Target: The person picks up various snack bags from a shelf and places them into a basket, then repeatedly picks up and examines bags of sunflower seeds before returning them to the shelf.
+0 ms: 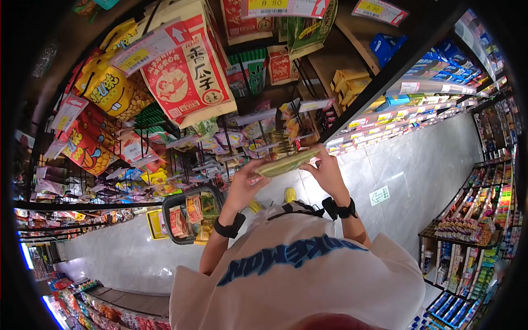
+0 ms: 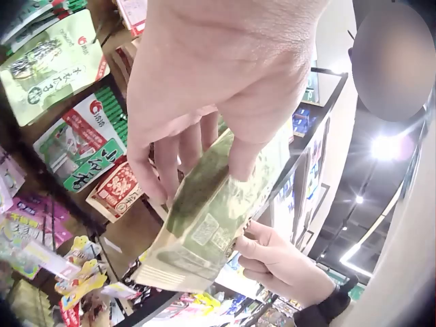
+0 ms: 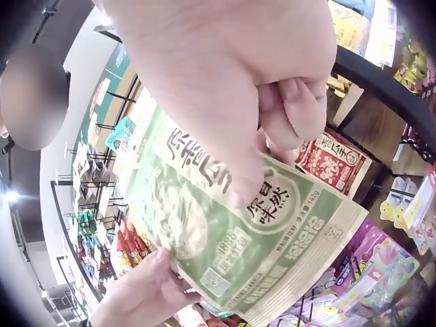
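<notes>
A green and cream bag of melon seeds (image 3: 177, 204) is held between both hands in front of the chest, its printed face showing in the right wrist view. My left hand (image 1: 246, 186) grips one end, with the thumb on one face and the fingers behind. At the other end my right hand (image 1: 329, 173) pinches the bag, thumb pressed on the printed front. Seen edge-on from the head, the bag (image 1: 286, 165) lies nearly flat. Below it and to the left, a dark shopping basket (image 1: 166, 215) on the floor holds several red and green packets.
Snack racks stand in front, with a large red and cream seed bag (image 1: 190, 71) and yellow snack bags (image 1: 104, 85) hanging from hooks. A yellow basket (image 1: 156, 224) sits beside the dark one. Shelves of goods (image 1: 467, 236) line the right side of the tiled aisle (image 1: 412, 165).
</notes>
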A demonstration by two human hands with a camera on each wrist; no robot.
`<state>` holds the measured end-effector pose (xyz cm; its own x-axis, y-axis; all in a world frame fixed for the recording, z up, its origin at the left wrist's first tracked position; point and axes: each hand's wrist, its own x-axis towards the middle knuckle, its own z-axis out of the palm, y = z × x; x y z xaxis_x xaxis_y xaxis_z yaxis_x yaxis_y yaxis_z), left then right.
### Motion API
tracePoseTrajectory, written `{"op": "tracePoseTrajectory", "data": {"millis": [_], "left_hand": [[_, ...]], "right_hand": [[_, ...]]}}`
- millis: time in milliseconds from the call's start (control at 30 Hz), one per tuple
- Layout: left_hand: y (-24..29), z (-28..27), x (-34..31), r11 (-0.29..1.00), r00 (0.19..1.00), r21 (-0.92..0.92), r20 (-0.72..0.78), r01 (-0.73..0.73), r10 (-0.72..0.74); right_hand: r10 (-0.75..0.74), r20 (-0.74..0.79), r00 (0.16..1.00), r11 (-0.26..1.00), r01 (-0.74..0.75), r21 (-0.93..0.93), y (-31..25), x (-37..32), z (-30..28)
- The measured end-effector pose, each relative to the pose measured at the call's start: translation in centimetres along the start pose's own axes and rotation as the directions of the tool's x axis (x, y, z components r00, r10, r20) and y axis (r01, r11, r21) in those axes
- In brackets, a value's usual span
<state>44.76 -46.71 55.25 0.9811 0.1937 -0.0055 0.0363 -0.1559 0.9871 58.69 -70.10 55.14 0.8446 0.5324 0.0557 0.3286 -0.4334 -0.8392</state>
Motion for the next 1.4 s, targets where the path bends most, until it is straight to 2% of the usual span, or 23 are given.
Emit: {"op": "tracePoseTrajectory", "data": {"millis": [67,100,167,300,333,433,533,633,733,867,933,1033,1067,1133,1167,1200,1233,1267,1300,1333,1400], "left_hand": [[-0.3,-0.3,0.4,0.997,0.997,-0.018,-0.015,-0.073,0.073],[-0.4,-0.6,1.3,0.993,0.993,-0.026,-0.022,-0.117,0.116],[1.1,-1.0,2.9,0.987,0.986,-0.016,-0.032,-0.162,0.162],[4.4,-1.2,4.9,0.973,0.973,0.02,-0.022,-0.23,0.23],[4.8,-0.6,5.3,0.962,0.961,-0.033,-0.067,-0.27,0.267],[6.0,-0.3,5.4,0.979,0.983,-0.092,-0.019,-0.182,0.181],[4.6,0.2,6.0,0.967,0.968,-0.051,-0.05,-0.25,0.248],[4.5,0.6,5.9,0.964,0.964,-0.041,-0.042,-0.264,0.262],[5.0,0.9,5.5,0.971,0.98,-0.128,-0.02,-0.201,0.2],[3.7,0.9,5.4,0.965,0.969,-0.085,-0.017,-0.248,0.248],[2.4,1.0,5.1,0.958,0.958,-0.026,-0.044,-0.286,0.285],[0.8,0.1,4.0,0.964,0.97,0.136,-0.044,-0.23,0.238],[1.0,0.2,3.4,0.976,0.974,0.015,-0.064,-0.218,0.219],[-0.8,-0.3,2.6,0.97,0.965,0.061,-0.105,-0.236,0.241],[0.2,-0.4,2.1,0.966,0.96,0.085,-0.122,-0.243,0.253],[1.3,-1.0,0.8,0.996,0.994,0.069,-0.097,-0.052,0.058],[0.7,-1.4,0.2,0.999,0.995,0.02,-0.092,-0.028,0.029],[-0.2,-1.6,-0.2,0.998,0.995,-0.022,-0.084,-0.054,0.052],[-1.2,-2.1,-0.4,0.994,0.993,-0.061,-0.079,-0.088,0.083],[-1.6,-2.5,-0.9,0.994,0.997,-0.099,-0.066,-0.056,0.049],[-2.4,-2.6,-1.6,0.987,0.99,-0.13,-0.113,-0.096,0.081]], "right_hand": [[0.004,0.006,1.0,0.998,-0.004,0.058,-1.0,0.3,-0.6],[-0.062,-0.009,0.998,0.97,0.062,0.233,-0.6,0.5,-0.6],[-0.045,-0.048,0.998,0.927,0.06,0.371,-1.8,0.8,-1.0],[-0.024,-0.119,0.993,0.887,0.076,0.456,-2.8,1.7,-2.0],[-0.013,-0.134,0.991,0.898,0.07,0.433,-3.2,1.7,-2.4],[-0.018,-0.164,0.986,0.895,0.089,0.438,-3.2,1.7,-3.1],[-0.021,-0.184,0.983,0.888,0.103,0.448,-3.0,1.4,-3.3],[-0.004,-0.188,0.982,0.882,0.092,0.461,-2.6,1.0,-3.2],[0.003,-0.185,0.983,0.888,0.082,0.453,-2.4,0.7,-3.2],[-0.004,-0.159,0.987,0.916,0.067,0.395,-1.4,0.7,-3.1],[-0.01,-0.122,0.992,0.929,0.055,0.365,-1.3,0.7,-3.1],[-0.013,-0.04,0.999,0.942,0.026,0.336,-1.3,0.7,-2.6],[-0.014,-0.008,1.0,0.94,0.016,0.341,-0.9,0.7,-2.0],[-0.026,0.061,0.998,0.926,0.002,0.377,-0.8,0.7,-1.1],[-0.034,0.083,0.996,0.921,-0.001,0.389,-0.7,0.7,-0.5],[-0.04,0.105,0.994,0.917,-0.006,0.4,-0.5,0.7,0.1],[-0.04,0.13,0.991,0.912,-0.018,0.41,-0.3,0.6,0.7],[0.015,0.195,0.981,0.914,-0.092,0.396,-0.4,0.8,0.9],[0.004,0.217,0.976,0.926,-0.086,0.368,-0.1,1.1,1.3],[-0.004,0.239,0.971,0.936,-0.08,0.342,0.1,1.2,1.8],[-0.026,0.256,0.966,0.962,-0.046,0.27,0.1,1.1,2.7]]}}
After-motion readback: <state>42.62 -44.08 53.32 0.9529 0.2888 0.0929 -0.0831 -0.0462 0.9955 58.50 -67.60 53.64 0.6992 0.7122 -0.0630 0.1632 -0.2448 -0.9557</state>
